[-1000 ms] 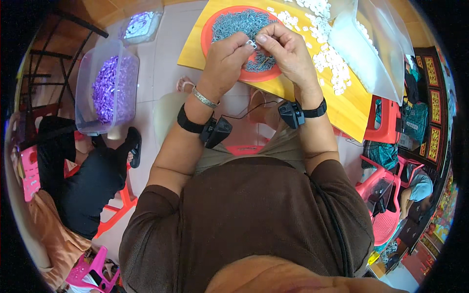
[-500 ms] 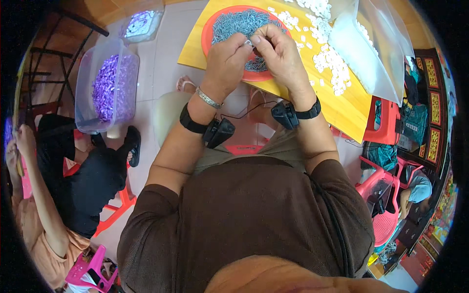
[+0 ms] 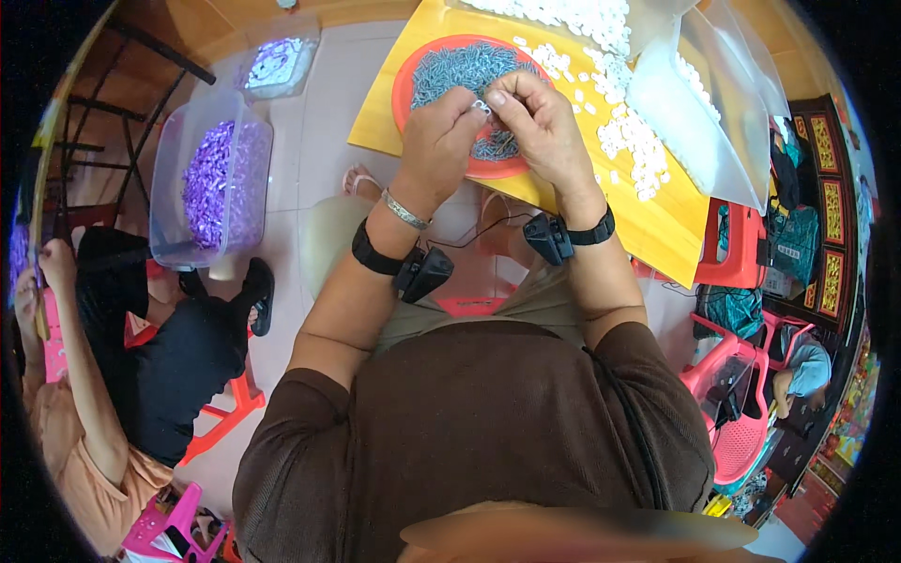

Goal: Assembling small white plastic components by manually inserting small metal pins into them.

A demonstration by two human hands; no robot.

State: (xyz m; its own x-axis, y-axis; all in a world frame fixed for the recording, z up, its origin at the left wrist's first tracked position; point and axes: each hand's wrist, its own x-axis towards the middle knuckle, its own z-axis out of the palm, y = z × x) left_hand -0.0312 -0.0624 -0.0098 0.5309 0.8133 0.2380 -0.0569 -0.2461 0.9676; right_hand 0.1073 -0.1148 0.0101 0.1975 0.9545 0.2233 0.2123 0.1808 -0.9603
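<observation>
Both of my hands meet over a round red tray [image 3: 402,94] heaped with grey metal screws [image 3: 460,68]. My left hand [image 3: 439,141] is closed, its thumb and forefinger pinching a small white plastic piece [image 3: 481,107]. Right against that piece, the thumb and forefinger of my right hand [image 3: 542,127] are pressed together; whatever they grip is too small or hidden to make out. Loose white plastic pieces [image 3: 638,150] like the held one lie on the yellow table [image 3: 671,220] to the right of the tray.
A translucent bin [image 3: 690,122] lies tilted on the table among white pieces. On the floor at left stands a clear tub [image 3: 255,230] of purple pieces [image 3: 211,183]. A seated person [image 3: 178,366] is at far left. Red stools [image 3: 737,249] and a pink chair [image 3: 737,436] stand at right.
The whole view has shifted slightly, so the table and tray sit lower in it. My hands stay pinched together over the tray, and the white piece shows a little more.
</observation>
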